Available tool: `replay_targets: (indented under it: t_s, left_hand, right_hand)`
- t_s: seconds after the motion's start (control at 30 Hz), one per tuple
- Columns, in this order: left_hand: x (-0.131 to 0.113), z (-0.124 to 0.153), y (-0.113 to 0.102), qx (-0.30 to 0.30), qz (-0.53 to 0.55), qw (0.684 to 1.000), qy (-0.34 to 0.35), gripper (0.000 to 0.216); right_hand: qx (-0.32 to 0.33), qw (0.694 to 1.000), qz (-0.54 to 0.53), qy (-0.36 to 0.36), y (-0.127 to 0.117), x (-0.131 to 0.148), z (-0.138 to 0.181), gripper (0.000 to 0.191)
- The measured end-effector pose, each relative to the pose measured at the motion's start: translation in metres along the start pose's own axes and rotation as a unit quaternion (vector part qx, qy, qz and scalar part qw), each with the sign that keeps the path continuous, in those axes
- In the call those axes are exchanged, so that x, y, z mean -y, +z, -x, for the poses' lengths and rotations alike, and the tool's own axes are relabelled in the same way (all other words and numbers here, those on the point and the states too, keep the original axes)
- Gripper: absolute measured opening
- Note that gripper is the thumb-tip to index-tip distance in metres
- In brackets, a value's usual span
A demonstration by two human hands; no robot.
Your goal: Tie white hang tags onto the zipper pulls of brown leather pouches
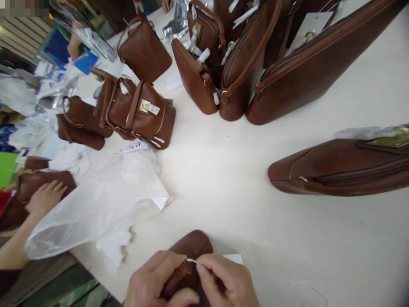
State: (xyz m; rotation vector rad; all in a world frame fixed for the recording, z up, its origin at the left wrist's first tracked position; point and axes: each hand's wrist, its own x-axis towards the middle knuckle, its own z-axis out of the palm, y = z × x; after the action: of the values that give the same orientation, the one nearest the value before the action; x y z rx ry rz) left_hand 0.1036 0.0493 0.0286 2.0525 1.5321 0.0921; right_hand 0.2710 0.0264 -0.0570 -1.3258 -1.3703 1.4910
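Note:
At the bottom of the view lies a brown leather bag [194, 241] on the white table, mostly covered by my hands. My left hand [156, 277] pinches one end of a thin white string [191, 260] above the bag. The string's other end is pinched between thumb and finger of my right hand [225, 279]. A bit of white card [234, 258] shows beside the bag, partly behind my right hand.
Several brown handbags [150, 113] stand at the left back. A taller group [297, 81] stands at the back right, and another bag [338, 166] at the right. A clear plastic bag [105, 200] lies left. A co-worker's hand [46, 198] rests on a bag at far left.

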Motion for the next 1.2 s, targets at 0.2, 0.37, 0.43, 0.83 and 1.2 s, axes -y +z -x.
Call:
replay_targets:
  t_s: [0.2, 0.37, 0.43, 0.83, 1.2]
  left_hand:
    - [-0.010, -0.005, 0.006, -0.056, -0.113, 0.991, 0.048, 0.019]
    - [-0.007, 0.006, 0.005, -0.032, -0.112, 0.992, 0.053, 0.021]
    - [-0.004, 0.012, 0.007, -0.027, -0.112, 0.992, 0.048, 0.021]
    - [0.001, 0.020, 0.015, -0.065, -0.082, 0.994, -0.017, 0.016]
    - [0.002, 0.015, 0.010, -0.053, -0.063, 0.996, 0.046, 0.022]
  right_hand:
    - [-0.010, 0.999, -0.001, 0.044, -0.005, -0.005, 0.008, 0.030]
    - [-0.005, 0.995, -0.051, 0.086, -0.001, -0.008, 0.012, 0.033]
    - [0.006, 0.992, -0.072, 0.104, 0.003, -0.008, 0.012, 0.033]
    - [0.066, 0.983, -0.118, 0.122, 0.016, 0.002, 0.004, 0.026]
    - [0.071, 0.988, -0.087, 0.109, 0.019, 0.005, 0.004, 0.020]
